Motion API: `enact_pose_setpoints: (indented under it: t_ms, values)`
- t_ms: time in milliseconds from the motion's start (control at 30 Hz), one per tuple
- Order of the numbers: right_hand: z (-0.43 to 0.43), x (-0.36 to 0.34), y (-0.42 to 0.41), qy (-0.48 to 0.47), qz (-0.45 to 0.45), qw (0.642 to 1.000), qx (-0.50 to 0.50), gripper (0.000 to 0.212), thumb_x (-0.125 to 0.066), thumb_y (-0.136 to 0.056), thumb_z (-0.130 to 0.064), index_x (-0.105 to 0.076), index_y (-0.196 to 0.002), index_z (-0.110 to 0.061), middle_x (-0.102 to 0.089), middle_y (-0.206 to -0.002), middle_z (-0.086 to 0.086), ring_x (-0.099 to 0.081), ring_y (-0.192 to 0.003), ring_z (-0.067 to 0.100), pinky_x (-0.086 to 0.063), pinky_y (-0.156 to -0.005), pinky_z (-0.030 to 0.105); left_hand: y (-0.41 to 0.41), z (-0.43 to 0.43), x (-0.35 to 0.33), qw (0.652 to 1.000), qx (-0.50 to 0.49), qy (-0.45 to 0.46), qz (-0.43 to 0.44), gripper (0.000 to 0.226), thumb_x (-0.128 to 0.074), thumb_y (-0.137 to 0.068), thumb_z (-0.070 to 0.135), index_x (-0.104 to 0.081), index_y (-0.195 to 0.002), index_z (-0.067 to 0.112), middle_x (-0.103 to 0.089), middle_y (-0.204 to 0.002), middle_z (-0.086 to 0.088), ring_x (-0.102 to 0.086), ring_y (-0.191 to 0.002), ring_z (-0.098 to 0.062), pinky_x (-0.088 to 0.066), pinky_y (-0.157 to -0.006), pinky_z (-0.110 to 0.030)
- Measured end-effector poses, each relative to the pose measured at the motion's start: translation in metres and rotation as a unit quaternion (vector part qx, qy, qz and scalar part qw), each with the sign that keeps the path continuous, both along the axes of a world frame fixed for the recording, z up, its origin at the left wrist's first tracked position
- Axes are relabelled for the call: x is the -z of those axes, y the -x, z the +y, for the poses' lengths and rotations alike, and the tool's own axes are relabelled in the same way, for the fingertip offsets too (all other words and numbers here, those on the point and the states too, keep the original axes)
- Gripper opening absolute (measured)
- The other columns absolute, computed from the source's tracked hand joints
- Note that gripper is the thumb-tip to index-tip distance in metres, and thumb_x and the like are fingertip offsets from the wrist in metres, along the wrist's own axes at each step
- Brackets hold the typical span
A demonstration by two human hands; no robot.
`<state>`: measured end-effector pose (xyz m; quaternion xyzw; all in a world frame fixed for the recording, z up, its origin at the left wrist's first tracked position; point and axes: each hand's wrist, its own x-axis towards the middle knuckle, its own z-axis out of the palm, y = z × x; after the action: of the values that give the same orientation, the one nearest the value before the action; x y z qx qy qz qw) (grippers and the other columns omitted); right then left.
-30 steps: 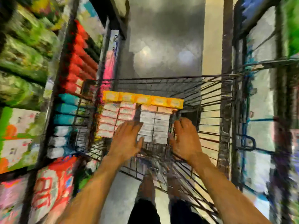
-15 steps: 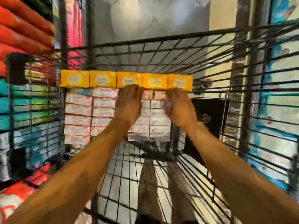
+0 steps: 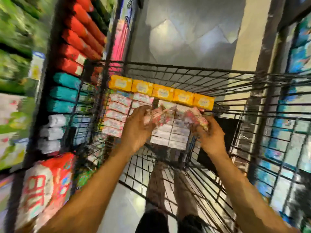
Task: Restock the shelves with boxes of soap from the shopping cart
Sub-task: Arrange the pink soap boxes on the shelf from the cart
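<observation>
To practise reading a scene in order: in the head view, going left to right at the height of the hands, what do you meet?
Teal packs on the shelf → pink boxes in the cart → left hand → white boxes → right hand → cart's right wire wall.

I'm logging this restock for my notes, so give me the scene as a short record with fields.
left hand: grips left end of a row of pink soap boxes
right hand: grips right end of that row
row position: held above the white boxes in the cart
far cart wall: yellow boxes in a line
cart left side: stacked pink boxes
shelf at left: red packs, teal packs
</observation>
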<state>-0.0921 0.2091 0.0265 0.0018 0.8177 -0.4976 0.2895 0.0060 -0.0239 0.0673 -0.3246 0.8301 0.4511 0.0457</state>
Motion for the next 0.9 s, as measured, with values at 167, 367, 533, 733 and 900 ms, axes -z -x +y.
enact_pose_setpoints:
  t_ms: [167,367,533,733,900]
  values:
    - [0.002,-0.071,-0.027,0.075,-0.069,0.993,0.052,0.038,-0.073,-0.09,-0.004,-0.057,-0.122,-0.016,-0.066,-0.096,-0.002,-0.066,-0.071,0.002,-0.053,-0.062,0.016,-0.078,0.01,-0.082,0.96,-0.248,-0.128,0.028,0.049,-0.082,-0.079,0.002,-0.056,-0.118,0.017,-0.067,-0.107,-0.004,-0.065,-0.1,-0.014,-0.054,-0.088,-0.036]
    - [-0.023,-0.133,-0.071,0.142,-0.159,0.976,-0.051,0.065,-0.087,-0.073,-0.047,-0.065,-0.128,-0.022,-0.072,-0.126,0.006,-0.07,-0.114,0.024,-0.051,-0.106,0.05,-0.186,0.029,-0.162,0.868,-0.446,-0.192,0.099,0.034,-0.079,-0.079,0.003,-0.064,-0.107,0.013,-0.07,-0.092,0.0,-0.064,-0.075,0.001,-0.049,-0.07,-0.015]
    - [-0.071,-0.196,-0.132,0.174,-0.211,0.951,-0.143,0.078,-0.088,-0.076,-0.041,-0.057,-0.137,-0.003,-0.07,-0.127,0.014,-0.074,-0.103,0.018,-0.06,-0.09,0.038,-0.286,0.041,-0.212,0.804,-0.534,-0.193,0.175,0.03,-0.065,-0.091,-0.002,-0.068,-0.116,0.013,-0.072,-0.106,-0.006,-0.063,-0.087,-0.003,-0.047,-0.068,-0.016]
    - [-0.118,-0.263,-0.235,0.213,-0.195,0.918,-0.272,0.076,-0.092,-0.06,-0.053,-0.07,-0.118,-0.01,-0.074,-0.116,0.017,-0.071,-0.095,0.022,-0.062,-0.081,0.035,-0.409,0.057,-0.271,0.694,-0.627,-0.189,0.299,0.028,-0.068,-0.092,0.012,-0.068,-0.119,0.018,-0.074,-0.112,-0.003,-0.068,-0.095,-0.019,-0.058,-0.063,-0.026]
    - [-0.148,-0.302,-0.336,0.247,-0.206,0.897,-0.303,0.098,-0.1,-0.034,-0.06,-0.069,-0.114,-0.011,-0.075,-0.105,0.009,-0.072,-0.082,0.014,-0.062,-0.066,0.026,-0.516,0.069,-0.312,0.64,-0.653,-0.178,0.364,0.026,-0.056,-0.098,0.006,-0.066,-0.118,0.02,-0.076,-0.109,-0.004,-0.073,-0.088,-0.017,-0.058,-0.06,-0.025]
